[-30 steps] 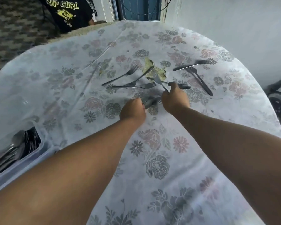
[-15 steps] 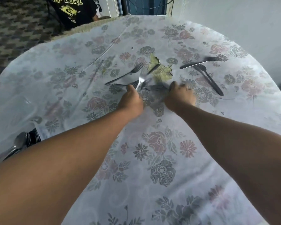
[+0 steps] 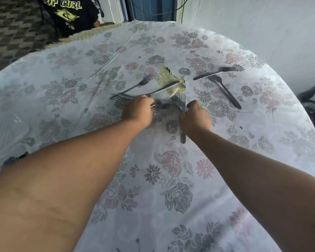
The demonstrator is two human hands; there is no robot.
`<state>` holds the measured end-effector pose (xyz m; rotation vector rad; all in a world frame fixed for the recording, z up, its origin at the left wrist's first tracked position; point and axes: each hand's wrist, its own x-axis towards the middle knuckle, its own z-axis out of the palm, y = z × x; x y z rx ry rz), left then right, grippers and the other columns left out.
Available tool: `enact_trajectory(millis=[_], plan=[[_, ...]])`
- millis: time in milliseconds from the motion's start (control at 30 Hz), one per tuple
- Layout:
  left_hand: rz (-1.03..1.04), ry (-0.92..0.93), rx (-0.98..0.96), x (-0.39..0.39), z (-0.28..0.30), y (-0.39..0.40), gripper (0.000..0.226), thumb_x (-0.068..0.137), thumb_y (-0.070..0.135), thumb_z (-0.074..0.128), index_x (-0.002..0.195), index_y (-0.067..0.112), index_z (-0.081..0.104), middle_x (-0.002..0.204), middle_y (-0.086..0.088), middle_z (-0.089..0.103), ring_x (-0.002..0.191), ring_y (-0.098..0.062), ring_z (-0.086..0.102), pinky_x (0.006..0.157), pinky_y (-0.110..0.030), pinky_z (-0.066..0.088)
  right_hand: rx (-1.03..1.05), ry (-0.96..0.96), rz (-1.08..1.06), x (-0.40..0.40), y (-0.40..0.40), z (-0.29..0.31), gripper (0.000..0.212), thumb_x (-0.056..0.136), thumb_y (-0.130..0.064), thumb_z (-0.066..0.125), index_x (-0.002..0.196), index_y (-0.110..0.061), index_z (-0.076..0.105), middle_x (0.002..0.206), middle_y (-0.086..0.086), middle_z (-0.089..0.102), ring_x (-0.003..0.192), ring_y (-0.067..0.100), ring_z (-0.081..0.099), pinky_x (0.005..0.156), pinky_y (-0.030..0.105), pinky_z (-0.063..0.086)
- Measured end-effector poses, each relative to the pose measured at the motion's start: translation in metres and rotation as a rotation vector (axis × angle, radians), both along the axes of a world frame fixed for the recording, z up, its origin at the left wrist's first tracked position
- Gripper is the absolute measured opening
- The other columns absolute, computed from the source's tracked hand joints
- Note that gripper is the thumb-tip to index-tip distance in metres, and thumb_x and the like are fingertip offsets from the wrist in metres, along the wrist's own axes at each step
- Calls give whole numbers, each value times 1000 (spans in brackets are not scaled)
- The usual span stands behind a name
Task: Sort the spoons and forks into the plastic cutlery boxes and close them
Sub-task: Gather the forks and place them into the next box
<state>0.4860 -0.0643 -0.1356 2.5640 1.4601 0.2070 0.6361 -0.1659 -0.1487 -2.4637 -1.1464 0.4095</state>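
Both my hands are over the middle of the flowered tablecloth. My right hand grips a bundle of metal forks, tines pointing away and handle ends sticking out below the fist. My left hand is curled round a blurred utensil that reaches toward the right hand. One fork lies loose just beyond my left hand, with a long handle crossing beside it. Two more forks lie crossed at the right. Spoon tips show at the left edge behind my left forearm; the box is hidden.
The cloth has a torn patch beyond my hands, showing woven matting. A person in a black printed T-shirt stands at the far left end of the table. A white wall runs along the right side.
My view has tilted away from the box of spoons at the left. My hands reached farther up the table; the right hand now holds forks upright, and the left has shifted toward the loose forks.
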Motion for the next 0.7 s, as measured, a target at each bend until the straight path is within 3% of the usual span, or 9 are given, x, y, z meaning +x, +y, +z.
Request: enact_trajectory(millis=[133,200,333,433,533,600,700], plan=[[9,35,24,-4,-3,-3,6,94,14,63,97,14,68,101,-11,66,92,-35,65,65,-35,43,-43,65,-39,4,2,2,15,90,-18,59,99,-12,70,80,3,64,72,21,60,59,29,47],[53,19,-33,-8,0,-4,6,96,20,65,98,14,66,99,-10,70,91,-33,66,66,-34,44,-69,110,-53,5,2,4,15,85,-18,60,89,-11,73,70,2,60,60,17,54,49,24,38],[149,-22,-250,-16,6,-4,13,94,24,68,98,12,66,104,-7,71,95,-30,66,81,-40,56,-140,148,-46,4,3,13,10,87,-20,64,88,-10,65,73,2,57,59,14,51,46,23,36],[213,-33,-375,-23,10,-12,11,94,16,65,101,9,63,105,-8,66,94,-27,63,76,-33,51,-200,78,25,-7,-5,15,21,94,-27,58,80,-13,53,77,3,55,63,13,47,49,26,37],[229,-1,-375,-37,14,-23,13,97,18,61,101,6,59,103,-9,63,94,-29,60,73,-33,43,-179,35,50,-25,-12,17,23,97,-30,49,96,-7,52,87,5,57,73,19,55,59,30,41],[242,43,-290,-46,17,-30,18,100,26,59,93,10,55,102,-11,66,92,-32,61,70,-35,42,-138,107,2,-34,-13,16,23,97,-27,44,110,-8,45,97,9,59,85,29,59,68,34,43],[221,106,-270,-62,22,-43,9,101,15,54,95,10,60,111,-15,67,97,-33,63,74,-37,45,-93,224,-79,-56,-19,17,22,98,-23,40,113,-7,40,97,12,57,90,34,60,75,41,49]])
